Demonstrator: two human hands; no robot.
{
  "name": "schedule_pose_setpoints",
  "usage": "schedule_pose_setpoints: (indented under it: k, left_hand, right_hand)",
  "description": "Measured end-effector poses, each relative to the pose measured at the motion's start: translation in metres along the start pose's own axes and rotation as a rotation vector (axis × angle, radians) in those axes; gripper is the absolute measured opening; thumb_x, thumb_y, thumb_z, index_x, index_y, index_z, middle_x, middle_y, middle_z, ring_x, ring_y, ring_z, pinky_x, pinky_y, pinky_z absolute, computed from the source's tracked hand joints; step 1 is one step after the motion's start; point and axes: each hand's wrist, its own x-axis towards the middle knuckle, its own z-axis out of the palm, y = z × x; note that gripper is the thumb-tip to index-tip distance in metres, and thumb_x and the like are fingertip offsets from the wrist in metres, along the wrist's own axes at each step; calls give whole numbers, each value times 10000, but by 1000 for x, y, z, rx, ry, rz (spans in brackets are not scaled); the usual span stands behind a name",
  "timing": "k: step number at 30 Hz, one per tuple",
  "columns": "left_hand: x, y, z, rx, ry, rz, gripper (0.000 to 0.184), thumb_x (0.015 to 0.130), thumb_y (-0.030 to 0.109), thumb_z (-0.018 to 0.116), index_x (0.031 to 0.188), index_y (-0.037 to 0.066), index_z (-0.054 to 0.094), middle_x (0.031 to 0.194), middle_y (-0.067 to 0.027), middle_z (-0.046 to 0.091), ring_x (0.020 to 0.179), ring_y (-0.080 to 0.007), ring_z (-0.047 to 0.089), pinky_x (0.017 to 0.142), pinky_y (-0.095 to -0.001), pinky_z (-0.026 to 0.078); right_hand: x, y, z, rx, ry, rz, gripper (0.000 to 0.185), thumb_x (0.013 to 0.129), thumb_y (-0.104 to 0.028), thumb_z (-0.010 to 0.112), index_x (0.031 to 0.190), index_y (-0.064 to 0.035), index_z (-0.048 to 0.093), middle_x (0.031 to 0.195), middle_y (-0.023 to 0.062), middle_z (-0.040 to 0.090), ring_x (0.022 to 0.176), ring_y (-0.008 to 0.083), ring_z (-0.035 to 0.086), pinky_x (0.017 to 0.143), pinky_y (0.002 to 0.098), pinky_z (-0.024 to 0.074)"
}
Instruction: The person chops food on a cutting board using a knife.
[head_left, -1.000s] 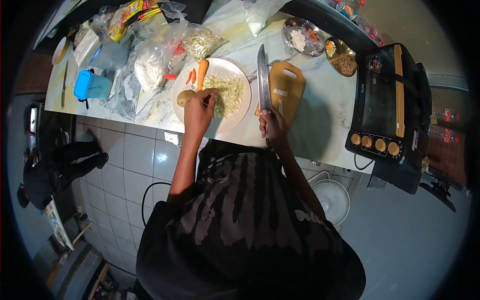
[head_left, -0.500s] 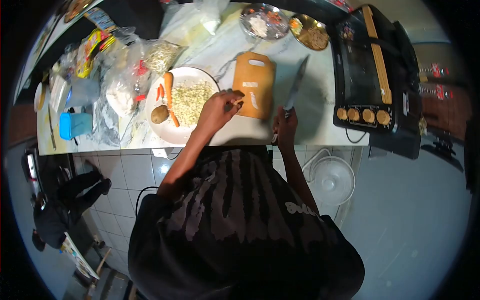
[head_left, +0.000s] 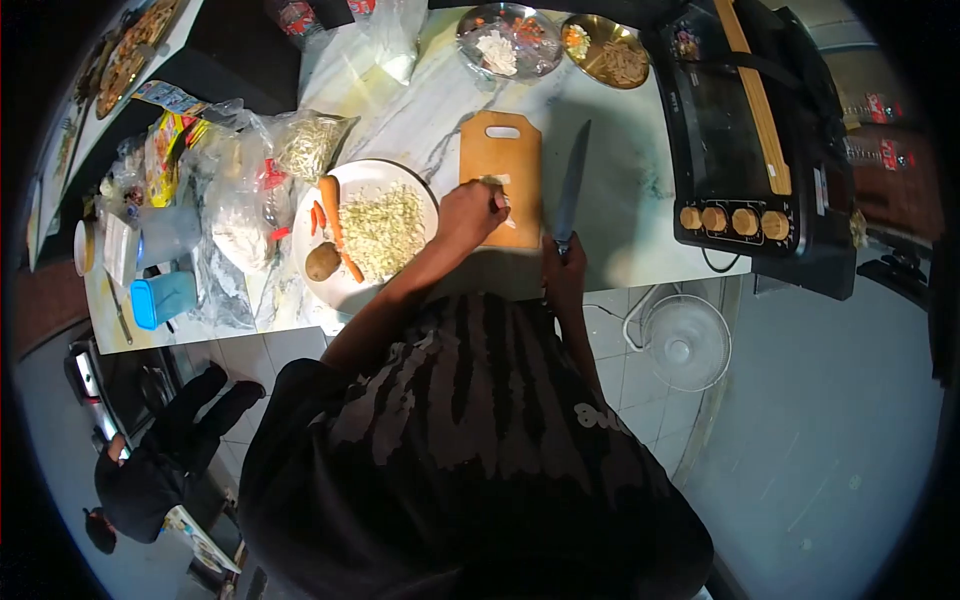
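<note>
My left hand is closed over the lower half of the wooden cutting board. What its fingers hold, if anything, is hidden. To the right of the board, my right hand is wrapped round the handle of a large kitchen knife, its blade pointing away from me. Left of the board lies a white plate heaped with finely chopped pale pieces. A carrot, small red chillies and a brown potato-like vegetable sit along the plate's left side.
Behind the board are a metal plate of ingredients and a gold-coloured dish. A black toaster oven stands at right. Plastic bags and a blue container crowd the left. Another person is at lower left.
My left hand has moved right, further over the board, and its fingers have curled in. The knife blade has swung a little left. The whole view has shifted slightly.
</note>
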Motion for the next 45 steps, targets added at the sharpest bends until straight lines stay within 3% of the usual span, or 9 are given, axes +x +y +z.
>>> schedule_pose_setpoints:
  k: [8, 12, 14, 16, 22, 28, 31, 40, 45]
  left_hand:
    - [-7, -1, -16, -375, 79, -39, 159, 753, 143, 791, 817, 52, 678, 780, -115, 700, 755, -310, 686, 698, -367, 543]
    - [2, -15, -16, -727, 48, 2, 102, 839, 32, 717, 788, 7, 632, 797, -57, 702, 717, -134, 665, 663, -302, 539]
    - [-1, -18, -10, -1005, -47, -37, 13, 873, -6, 688, 883, -15, 685, 843, -28, 708, 764, -78, 654, 656, -262, 538]
    - [-6, -12, -7, -1098, -93, -64, 183, 887, 2, 694, 1067, -16, 716, 905, -47, 726, 748, -91, 661, 659, -246, 547]
    - [-16, -8, 7, -864, -41, -134, 234, 905, 22, 692, 1134, 6, 735, 977, -85, 752, 704, -104, 685, 648, -243, 542]
    - [-11, -9, 11, -641, 171, -63, 211, 874, 69, 731, 1080, 41, 767, 844, -99, 749, 652, -143, 693, 618, -273, 531]
    - [-6, -16, 12, -526, 136, -112, 194, 870, 89, 730, 1055, 50, 771, 909, -116, 753, 648, -170, 691, 616, -310, 534]
    - [-23, -7, 23, -271, 330, 117, 246, 868, 85, 704, 1112, 76, 737, 995, -134, 673, 696, -263, 649, 686, -366, 540]
    - [-52, 3, 26, -256, 406, 155, 266, 890, 100, 689, 1153, 81, 718, 1064, -124, 643, 894, -295, 635, 807, -394, 528]
  right_hand:
    - [24, -12, 0, 37, -44, -116, 172, 994, -235, 626, 941, -103, 529, 607, -39, 477, 453, 48, 449, 412, 254, 366]
    - [29, -20, 10, 48, -50, -131, 190, 999, -245, 649, 961, -103, 529, 602, -57, 463, 444, 32, 418, 403, 223, 342]
    - [29, -21, 14, 28, -62, -141, 196, 988, -245, 668, 974, -98, 540, 617, -57, 476, 459, 31, 433, 414, 221, 352]
    - [30, -25, 19, -80, -79, -263, 264, 929, -285, 732, 1011, -81, 584, 730, -5, 592, 549, 52, 520, 479, 241, 417]
    - [30, -36, 18, -165, -159, -138, 361, 835, -258, 831, 1022, -50, 604, 829, 33, 673, 649, 103, 607, 576, 280, 488]
    - [58, -8, 19, -300, -123, -307, 357, 755, -155, 841, 1002, -27, 616, 838, 79, 712, 777, 189, 687, 726, 363, 541]
    - [67, 0, 24, -318, -103, -379, 267, 774, -120, 806, 934, -43, 606, 742, 19, 653, 588, 105, 592, 550, 290, 485]
    - [62, -8, 17, -482, -35, -500, 257, 832, -202, 788, 886, -25, 610, 741, 47, 657, 637, 127, 618, 615, 315, 509]
    - [32, -17, -6, -470, -52, -284, 267, 920, -235, 693, 1011, -3, 596, 731, 74, 629, 662, 146, 598, 628, 331, 490]
